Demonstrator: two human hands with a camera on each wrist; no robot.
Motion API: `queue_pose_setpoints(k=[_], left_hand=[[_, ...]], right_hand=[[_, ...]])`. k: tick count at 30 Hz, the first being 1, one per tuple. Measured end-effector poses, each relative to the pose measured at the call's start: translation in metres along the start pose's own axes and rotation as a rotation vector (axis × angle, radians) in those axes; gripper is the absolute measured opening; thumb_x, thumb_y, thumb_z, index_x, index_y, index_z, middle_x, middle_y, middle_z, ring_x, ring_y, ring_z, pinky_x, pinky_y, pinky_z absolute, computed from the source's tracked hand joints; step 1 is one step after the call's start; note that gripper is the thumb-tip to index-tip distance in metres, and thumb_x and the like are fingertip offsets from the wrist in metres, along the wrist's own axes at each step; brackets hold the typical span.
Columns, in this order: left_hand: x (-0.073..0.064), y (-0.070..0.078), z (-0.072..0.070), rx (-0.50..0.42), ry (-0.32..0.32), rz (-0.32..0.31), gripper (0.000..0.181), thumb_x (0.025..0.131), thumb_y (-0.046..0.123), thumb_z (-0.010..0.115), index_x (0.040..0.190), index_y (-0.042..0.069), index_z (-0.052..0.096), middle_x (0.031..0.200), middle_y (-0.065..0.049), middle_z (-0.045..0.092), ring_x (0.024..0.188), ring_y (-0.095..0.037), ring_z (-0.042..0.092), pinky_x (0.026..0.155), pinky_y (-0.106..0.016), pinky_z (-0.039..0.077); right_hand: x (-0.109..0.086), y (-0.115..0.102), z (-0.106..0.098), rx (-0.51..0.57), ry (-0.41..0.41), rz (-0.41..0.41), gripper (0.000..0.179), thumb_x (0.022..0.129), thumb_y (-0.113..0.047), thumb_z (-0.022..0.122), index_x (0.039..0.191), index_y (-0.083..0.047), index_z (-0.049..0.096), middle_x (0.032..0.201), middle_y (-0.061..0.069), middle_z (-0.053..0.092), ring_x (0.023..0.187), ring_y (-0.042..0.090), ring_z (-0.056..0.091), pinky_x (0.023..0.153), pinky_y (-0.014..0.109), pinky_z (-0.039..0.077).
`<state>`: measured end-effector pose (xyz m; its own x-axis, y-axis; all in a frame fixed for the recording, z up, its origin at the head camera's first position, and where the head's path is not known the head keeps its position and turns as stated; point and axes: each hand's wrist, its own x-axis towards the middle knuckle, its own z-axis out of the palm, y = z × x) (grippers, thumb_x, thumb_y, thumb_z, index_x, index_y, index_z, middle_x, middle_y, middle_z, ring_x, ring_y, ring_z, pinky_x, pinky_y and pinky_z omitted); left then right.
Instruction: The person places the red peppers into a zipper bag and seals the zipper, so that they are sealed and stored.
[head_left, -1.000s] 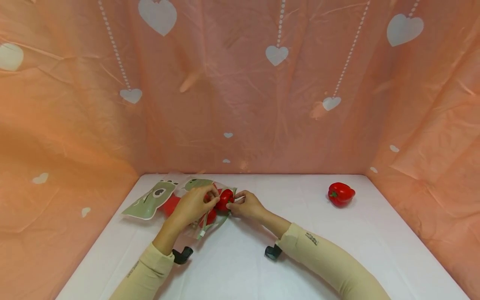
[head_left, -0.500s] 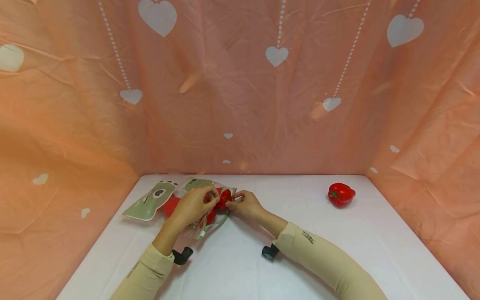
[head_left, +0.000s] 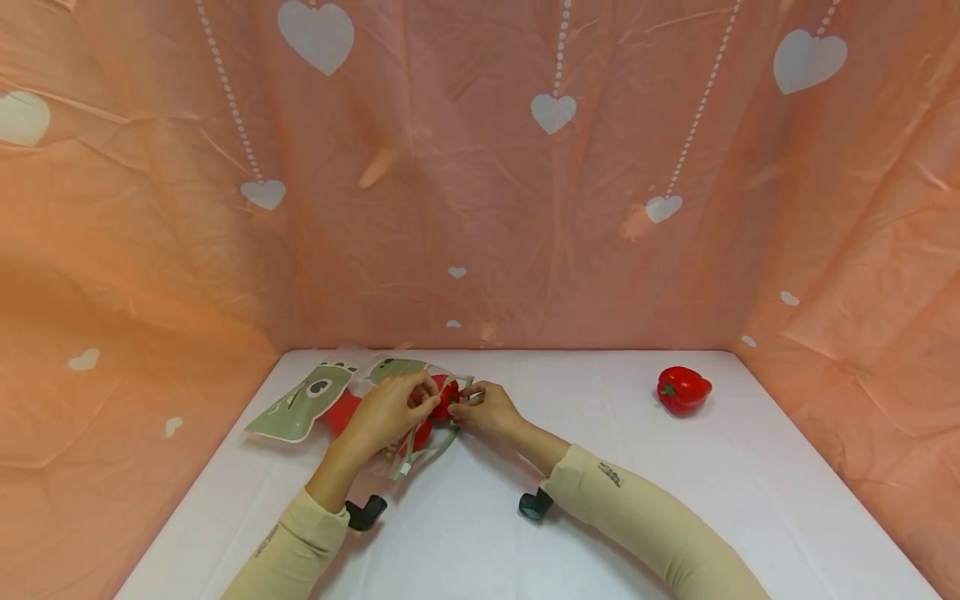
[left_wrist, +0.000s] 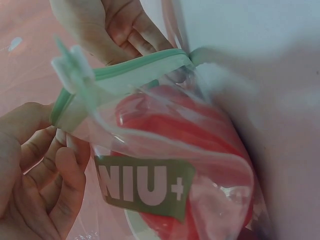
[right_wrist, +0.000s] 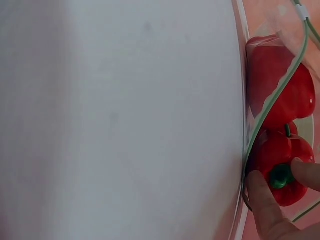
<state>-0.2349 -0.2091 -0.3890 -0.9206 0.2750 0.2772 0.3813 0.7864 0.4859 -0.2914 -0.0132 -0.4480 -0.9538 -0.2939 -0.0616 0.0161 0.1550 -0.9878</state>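
Observation:
A clear zip bag (head_left: 302, 402) with green cartoon print lies at the back left of the table, with red bell peppers inside. My left hand (head_left: 387, 408) is at the bag's mouth, and in the left wrist view its fingers (left_wrist: 67, 162) pinch the green-edged rim. At the opening, my right hand (head_left: 491, 410) holds a red bell pepper (head_left: 445, 397) by its stem end. The right wrist view has this pepper (right_wrist: 280, 150) between thumb and finger, inside the green rim, beside another red pepper (right_wrist: 277, 80). A white slider (left_wrist: 72, 68) hangs on the bag's zip.
Another red bell pepper (head_left: 683, 391) lies at the back right of the white table (head_left: 585, 400). An orange curtain with hearts (head_left: 510, 208) stands behind and at both sides. Dark wrist cameras (head_left: 535, 505) hang under both forearms.
My right hand has moved slightly left, and the pepper in it has gone further into the bag. The left hand has stayed at the bag's mouth.

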Motion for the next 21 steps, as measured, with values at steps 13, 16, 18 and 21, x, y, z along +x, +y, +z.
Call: queue_pose_setpoints(k=[13, 16, 18, 21], left_hand=[[-0.001, 0.001, 0.003, 0.000, -0.012, -0.025, 0.009, 0.099, 0.020, 0.078, 0.103, 0.016, 0.071, 0.083, 0.007, 0.070, 0.067, -0.010, 0.057, 0.062, -0.031, 0.049], [-0.001, 0.002, 0.004, 0.005, -0.016, -0.033, 0.009, 0.099, 0.020, 0.079, 0.103, 0.017, 0.071, 0.082, 0.008, 0.069, 0.065, -0.010, 0.056, 0.061, -0.031, 0.049], [-0.001, 0.002, 0.003, 0.002, -0.017, -0.037, 0.009, 0.099, 0.020, 0.079, 0.103, 0.017, 0.071, 0.081, 0.008, 0.069, 0.065, -0.011, 0.055, 0.061, -0.032, 0.048], [-0.001, 0.003, 0.003, 0.002, -0.014, -0.037, 0.009, 0.099, 0.019, 0.078, 0.104, 0.016, 0.071, 0.082, 0.008, 0.069, 0.065, -0.012, 0.055, 0.061, -0.032, 0.048]], right_hand=[[-0.007, -0.004, -0.011, -0.055, -0.017, 0.010, 0.036, 0.096, 0.002, 0.077, 0.125, 0.014, 0.061, 0.101, 0.023, 0.074, 0.091, 0.038, 0.080, 0.079, 0.037, 0.065], [-0.011, -0.007, -0.019, -0.094, -0.021, 0.008, 0.037, 0.096, -0.001, 0.078, 0.126, 0.013, 0.063, 0.103, 0.022, 0.074, 0.092, 0.037, 0.079, 0.080, 0.037, 0.065], [-0.013, -0.009, -0.025, -0.118, -0.030, -0.004, 0.038, 0.096, -0.002, 0.079, 0.127, 0.012, 0.063, 0.104, 0.022, 0.074, 0.092, 0.037, 0.079, 0.081, 0.038, 0.065], [-0.016, -0.010, -0.036, -0.136, -0.047, -0.018, 0.039, 0.096, -0.004, 0.079, 0.128, 0.012, 0.063, 0.105, 0.021, 0.074, 0.093, 0.039, 0.079, 0.081, 0.040, 0.065]])
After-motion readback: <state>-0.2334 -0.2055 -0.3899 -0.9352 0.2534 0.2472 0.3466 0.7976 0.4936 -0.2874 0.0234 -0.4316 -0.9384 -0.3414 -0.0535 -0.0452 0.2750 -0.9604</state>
